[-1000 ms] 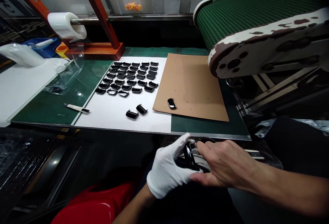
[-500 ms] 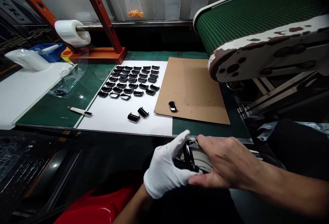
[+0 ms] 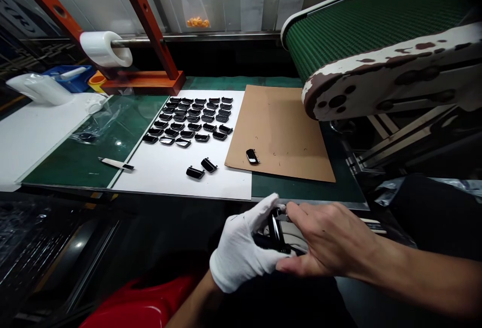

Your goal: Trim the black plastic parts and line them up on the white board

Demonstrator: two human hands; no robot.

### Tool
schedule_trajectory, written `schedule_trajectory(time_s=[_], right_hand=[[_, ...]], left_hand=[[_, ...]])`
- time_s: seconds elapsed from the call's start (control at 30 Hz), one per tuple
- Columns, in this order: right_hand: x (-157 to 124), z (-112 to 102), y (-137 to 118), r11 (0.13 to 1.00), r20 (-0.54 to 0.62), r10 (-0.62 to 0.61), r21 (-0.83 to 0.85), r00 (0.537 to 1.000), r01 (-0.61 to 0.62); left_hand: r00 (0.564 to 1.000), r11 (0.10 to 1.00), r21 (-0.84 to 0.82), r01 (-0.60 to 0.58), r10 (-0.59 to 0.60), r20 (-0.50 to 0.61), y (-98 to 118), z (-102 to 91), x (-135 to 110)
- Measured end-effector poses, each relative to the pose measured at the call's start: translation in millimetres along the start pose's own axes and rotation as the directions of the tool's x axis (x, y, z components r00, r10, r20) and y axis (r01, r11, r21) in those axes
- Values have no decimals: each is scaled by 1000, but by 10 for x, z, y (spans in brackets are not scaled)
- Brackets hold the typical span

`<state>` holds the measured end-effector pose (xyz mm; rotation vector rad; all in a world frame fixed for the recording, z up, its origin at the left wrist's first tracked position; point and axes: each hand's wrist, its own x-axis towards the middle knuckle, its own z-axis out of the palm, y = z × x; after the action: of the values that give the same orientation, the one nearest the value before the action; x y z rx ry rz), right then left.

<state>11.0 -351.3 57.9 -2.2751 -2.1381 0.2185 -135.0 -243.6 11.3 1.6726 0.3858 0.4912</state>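
Observation:
My left hand, in a white glove, is closed around a glossy black plastic part, held upright just off the table's front edge. My bare right hand is closed, with its thumb against the part's lower end. At the upper end, a small grey tip like a knife blade shows beneath the right index finger. The handle is hidden in that hand. Similar black parts lie in rows on a white sheet. Two more lie nearer me, and another rests on brown cardboard.
The brown cardboard carries tiny dark shavings. A white-handled knife lies on the green table at left. Behind it, an orange stand bears a plastic film roll. A green conveyor overhangs the right side. A red stool is below.
Both hands stay around the black part, with only a slight shift of the right fingers at its upper end. The rest of the scene moves slightly with the camera.

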Motion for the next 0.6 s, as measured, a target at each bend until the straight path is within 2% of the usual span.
schedule_trajectory(time_s=[0.23, 0.6], right_hand=[[7, 33, 8, 998, 7, -1, -69, 1000, 2], [0, 84, 48, 994, -30, -62, -96, 998, 58]], left_hand=[[1000, 998, 57, 3, -2, -29, -37, 17, -21], [998, 999, -28, 39, -40, -45, -40, 58, -3]])
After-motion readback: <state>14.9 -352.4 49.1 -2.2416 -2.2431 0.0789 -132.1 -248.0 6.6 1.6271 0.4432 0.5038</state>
